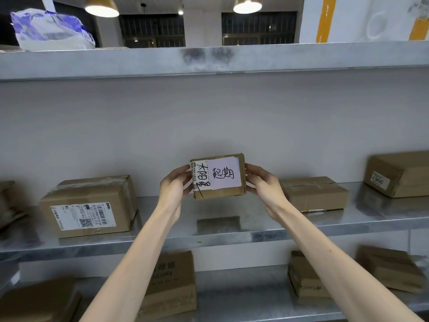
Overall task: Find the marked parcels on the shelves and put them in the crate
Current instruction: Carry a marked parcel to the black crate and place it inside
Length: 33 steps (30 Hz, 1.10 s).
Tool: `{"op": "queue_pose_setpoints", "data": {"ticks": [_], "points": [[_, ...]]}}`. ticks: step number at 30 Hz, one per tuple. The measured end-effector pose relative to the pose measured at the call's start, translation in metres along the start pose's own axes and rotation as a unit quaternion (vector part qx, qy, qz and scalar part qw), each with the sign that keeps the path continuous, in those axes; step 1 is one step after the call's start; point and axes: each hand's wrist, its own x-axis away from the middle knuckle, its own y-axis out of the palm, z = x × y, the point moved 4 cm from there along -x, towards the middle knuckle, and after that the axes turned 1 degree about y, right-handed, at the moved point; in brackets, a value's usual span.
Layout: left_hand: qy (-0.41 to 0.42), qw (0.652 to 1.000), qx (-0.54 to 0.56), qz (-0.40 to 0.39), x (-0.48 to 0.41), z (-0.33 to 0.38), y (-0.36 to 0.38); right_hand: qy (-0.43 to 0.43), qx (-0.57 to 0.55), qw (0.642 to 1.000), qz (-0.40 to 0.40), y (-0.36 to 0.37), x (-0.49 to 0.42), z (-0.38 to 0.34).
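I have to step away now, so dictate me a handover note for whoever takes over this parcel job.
Left hand and right hand each grip a side of the small marked parcel, held above the middle shelf.
Crate: not in view.
Done: this parcel, with a handwritten note, is off the shelf.
Left: put it in the crate, then check the remaining boxes, such as the labelled box at left.
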Motion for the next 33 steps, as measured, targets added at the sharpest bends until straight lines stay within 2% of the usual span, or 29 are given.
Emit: {"op": "queue_pose_setpoints", "data": {"ticks": [14,21,27,33], "points": [[0.022,0.999,-0.039,-0.009,0.011,0.002,0.004,-0.013,0.023,1.000,0.000,0.000,0.008,-0.001],[0.068,0.997,-0.028,-0.016,0.023,0.006,0.044,-0.041,0.021,0.998,0.041,-0.028,0.020,-0.021],[0.074,0.995,0.008,-0.070,0.038,0.005,0.103,-0.066,0.061,0.991,0.099,-0.087,0.040,-0.045],[0.052,0.984,0.018,-0.172,0.059,-0.008,0.169,-0.072,0.069,0.974,0.201,-0.149,0.084,-0.065]]}}
